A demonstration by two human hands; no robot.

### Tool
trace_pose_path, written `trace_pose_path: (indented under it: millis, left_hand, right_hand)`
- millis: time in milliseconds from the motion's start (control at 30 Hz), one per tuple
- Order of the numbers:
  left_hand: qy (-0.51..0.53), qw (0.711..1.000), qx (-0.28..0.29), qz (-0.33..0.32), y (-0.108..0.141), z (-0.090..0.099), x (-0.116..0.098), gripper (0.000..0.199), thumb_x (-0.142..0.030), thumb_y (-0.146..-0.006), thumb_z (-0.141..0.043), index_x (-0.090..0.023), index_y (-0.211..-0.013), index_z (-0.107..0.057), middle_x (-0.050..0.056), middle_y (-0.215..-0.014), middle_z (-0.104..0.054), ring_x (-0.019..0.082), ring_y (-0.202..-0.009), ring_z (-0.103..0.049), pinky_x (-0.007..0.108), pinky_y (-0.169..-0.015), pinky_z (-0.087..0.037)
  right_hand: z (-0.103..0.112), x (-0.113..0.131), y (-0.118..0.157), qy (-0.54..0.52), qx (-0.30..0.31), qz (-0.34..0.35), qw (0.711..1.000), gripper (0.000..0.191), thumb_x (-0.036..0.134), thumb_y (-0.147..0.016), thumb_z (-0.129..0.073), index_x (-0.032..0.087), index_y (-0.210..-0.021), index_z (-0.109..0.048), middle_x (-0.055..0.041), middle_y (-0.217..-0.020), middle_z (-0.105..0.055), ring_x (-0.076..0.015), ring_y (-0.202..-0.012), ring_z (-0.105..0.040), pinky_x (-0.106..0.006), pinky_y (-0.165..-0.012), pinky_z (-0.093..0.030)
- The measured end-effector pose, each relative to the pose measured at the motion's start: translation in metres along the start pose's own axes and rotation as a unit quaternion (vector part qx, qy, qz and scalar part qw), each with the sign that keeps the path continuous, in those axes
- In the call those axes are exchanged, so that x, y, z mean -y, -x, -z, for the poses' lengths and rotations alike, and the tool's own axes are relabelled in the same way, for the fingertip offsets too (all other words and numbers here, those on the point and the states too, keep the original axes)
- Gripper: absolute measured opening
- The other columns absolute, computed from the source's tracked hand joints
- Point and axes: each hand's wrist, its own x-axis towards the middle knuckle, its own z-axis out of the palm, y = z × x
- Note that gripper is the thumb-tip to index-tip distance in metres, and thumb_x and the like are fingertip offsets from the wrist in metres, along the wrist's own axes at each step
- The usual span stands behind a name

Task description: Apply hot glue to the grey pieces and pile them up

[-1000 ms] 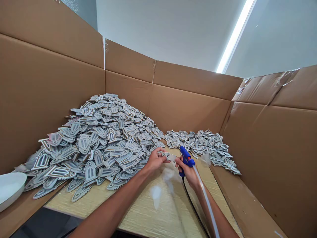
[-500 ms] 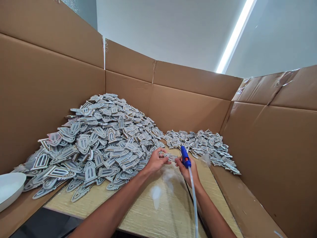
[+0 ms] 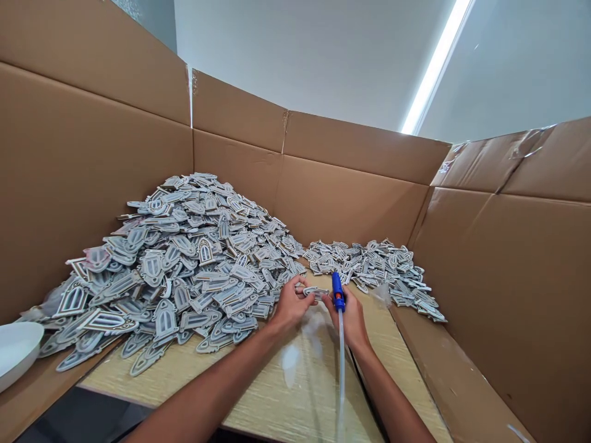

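Between thumb and fingers of my left hand (image 3: pixel 292 303) is a small grey arch-shaped window piece (image 3: pixel 316 292), held just above the table. My right hand (image 3: pixel 349 317) is wrapped round a blue glue gun (image 3: pixel 338 289) with an orange-red trigger. A long translucent glue stick (image 3: pixel 341 357) trails from its rear toward me, beside a black cord. The right thumb is close to the piece's right end; whether it touches I cannot tell. The gun's nozzle points away from me. To the left rises a large heap of similar window pieces (image 3: pixel 198 277).
A smaller heap of window pieces (image 3: pixel 373 264) lies at the back right, beside a scrap of clear plastic (image 3: pixel 381 294). Tall cardboard walls (image 3: pixel 351 203) enclose the wooden table (image 3: pixel 258 387). A white bowl (image 3: pixel 18 351) stands at the left edge.
My right hand has turned, so the glue gun stands more upright and slightly farther left. The glue stick has swung left with it. My left hand still holds the piece.
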Motion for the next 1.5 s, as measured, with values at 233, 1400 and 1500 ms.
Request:
trace_pose_path:
  millis: [233, 1400, 1500]
  left_hand:
    - [-0.005, 1.000, 0.018, 0.005, -0.002, 0.004, -0.003, 0.042, -0.027, -0.050, -0.091, -0.018, -0.074, -0.058, -0.003, -0.066, -0.067, 0.014, -0.061, -0.065, 0.026, -0.063, -0.055]
    - [-0.041, 0.994, 0.088, 0.039, -0.005, 0.014, -0.009, 0.056, -0.039, -0.058, -0.090, -0.017, -0.095, -0.054, 0.007, -0.088, -0.074, 0.019, -0.059, -0.072, 0.021, -0.044, -0.050]
    - [-0.043, 0.994, 0.096, 0.032, -0.005, 0.014, -0.009, 0.054, -0.040, -0.060, -0.089, -0.017, -0.095, -0.054, 0.008, -0.087, -0.074, 0.018, -0.060, -0.072, 0.020, -0.045, -0.049]
  right_hand:
    - [-0.002, -0.004, -0.003, -0.103, 0.035, -0.046, 0.993, 0.049, 0.066, -0.072, -0.072, 0.020, -0.078, -0.057, -0.0018, -0.069, -0.061, -0.0164, -0.058, -0.052, -0.027, -0.057, -0.041]
    - [0.009, -0.001, -0.005, -0.107, 0.184, -0.135, 0.968, 0.071, 0.091, -0.070, -0.047, 0.023, -0.048, -0.050, 0.0007, -0.041, -0.049, -0.0121, -0.039, -0.042, -0.025, -0.044, -0.030]
    - [0.009, -0.007, -0.005, -0.090, 0.190, -0.130, 0.969, 0.071, 0.089, -0.074, -0.046, 0.023, -0.045, -0.047, 0.0006, -0.040, -0.047, -0.0118, -0.039, -0.042, -0.025, -0.045, -0.029]
